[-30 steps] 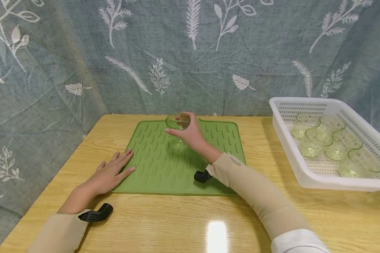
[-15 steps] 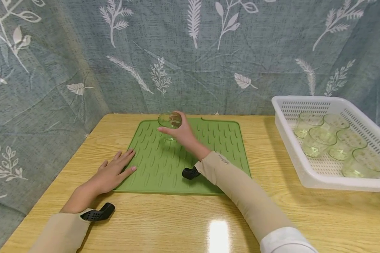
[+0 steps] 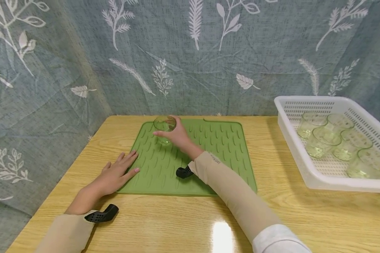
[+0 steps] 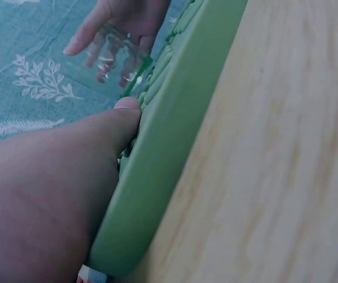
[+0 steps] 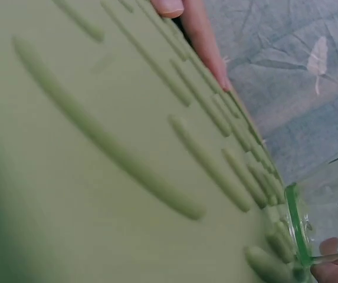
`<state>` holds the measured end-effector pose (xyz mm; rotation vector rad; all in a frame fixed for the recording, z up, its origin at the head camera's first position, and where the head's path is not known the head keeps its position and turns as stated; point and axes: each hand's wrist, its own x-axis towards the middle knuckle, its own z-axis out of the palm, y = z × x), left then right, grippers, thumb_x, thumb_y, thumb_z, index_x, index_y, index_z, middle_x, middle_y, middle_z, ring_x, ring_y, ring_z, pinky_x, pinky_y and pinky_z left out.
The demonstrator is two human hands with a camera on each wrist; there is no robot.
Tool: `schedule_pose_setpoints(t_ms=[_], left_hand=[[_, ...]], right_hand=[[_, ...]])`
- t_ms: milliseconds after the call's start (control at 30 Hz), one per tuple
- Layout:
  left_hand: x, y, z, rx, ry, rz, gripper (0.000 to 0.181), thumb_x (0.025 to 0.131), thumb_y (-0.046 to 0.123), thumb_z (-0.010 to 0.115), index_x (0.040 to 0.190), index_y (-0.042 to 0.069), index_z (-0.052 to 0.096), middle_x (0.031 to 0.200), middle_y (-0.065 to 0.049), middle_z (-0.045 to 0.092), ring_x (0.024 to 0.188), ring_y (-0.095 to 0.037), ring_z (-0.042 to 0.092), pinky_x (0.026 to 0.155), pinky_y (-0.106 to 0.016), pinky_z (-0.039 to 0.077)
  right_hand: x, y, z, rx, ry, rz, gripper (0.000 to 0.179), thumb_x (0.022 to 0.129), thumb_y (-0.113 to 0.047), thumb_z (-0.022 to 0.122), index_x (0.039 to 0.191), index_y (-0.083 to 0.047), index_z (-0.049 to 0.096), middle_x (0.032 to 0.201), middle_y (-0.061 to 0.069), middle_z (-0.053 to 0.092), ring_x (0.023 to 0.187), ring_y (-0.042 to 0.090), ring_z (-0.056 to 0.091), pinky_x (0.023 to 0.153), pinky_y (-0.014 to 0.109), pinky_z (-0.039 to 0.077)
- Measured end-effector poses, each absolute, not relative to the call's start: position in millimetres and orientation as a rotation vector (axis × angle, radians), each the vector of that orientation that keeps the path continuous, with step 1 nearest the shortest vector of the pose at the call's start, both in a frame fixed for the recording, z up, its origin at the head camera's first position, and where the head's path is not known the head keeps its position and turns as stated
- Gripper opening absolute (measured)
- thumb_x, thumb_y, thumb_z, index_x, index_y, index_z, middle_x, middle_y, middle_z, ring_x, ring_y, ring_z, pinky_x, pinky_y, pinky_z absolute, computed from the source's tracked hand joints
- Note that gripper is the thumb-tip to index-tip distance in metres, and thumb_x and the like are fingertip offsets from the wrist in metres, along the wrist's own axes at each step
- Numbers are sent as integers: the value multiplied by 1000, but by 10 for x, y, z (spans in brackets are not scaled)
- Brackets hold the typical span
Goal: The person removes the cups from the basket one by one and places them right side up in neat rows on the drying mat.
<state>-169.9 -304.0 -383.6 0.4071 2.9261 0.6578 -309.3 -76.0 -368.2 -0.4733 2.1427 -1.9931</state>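
My right hand (image 3: 176,135) grips a clear, green-tinted drinking glass (image 3: 162,135) round its side, thumb toward me and fingers behind it. The glass stands upright, mouth up, its base right at the back left part of a green ridged drying mat (image 3: 206,168). In the right wrist view the thick green base of the glass (image 5: 298,224) shows against the mat's ridges. My left hand (image 3: 118,174) lies flat with fingers spread on the mat's left edge. In the left wrist view my left thumb (image 4: 121,124) rests along the mat's rim.
To the right stands a white perforated plastic basket (image 3: 296,154) with several similar glasses (image 3: 323,142) upright in it. Everything sits on a wooden table (image 3: 164,221). A blue-grey cloth (image 3: 177,88) with white leaf prints hangs behind the table's back edge.
My right hand has carried the glass leftward over the mat and lowered it toward the back left part. The left hand stays in place on the mat's edge.
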Motion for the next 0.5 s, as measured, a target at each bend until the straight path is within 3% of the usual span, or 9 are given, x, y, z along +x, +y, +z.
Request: schedule_pose_setpoints(t_ms=[500], left_hand=[[-1692, -3029, -3794, 391, 2923, 653, 72, 110, 45, 46, 163, 2, 25, 168, -22, 16, 152, -51, 5, 104, -83, 4]], right_hand=[[-3055, -912, -3695, -453, 2116, -2003, 88, 89, -20, 84, 160, -14, 30, 152, 11, 46, 141, 32, 42, 108, 47, 44]])
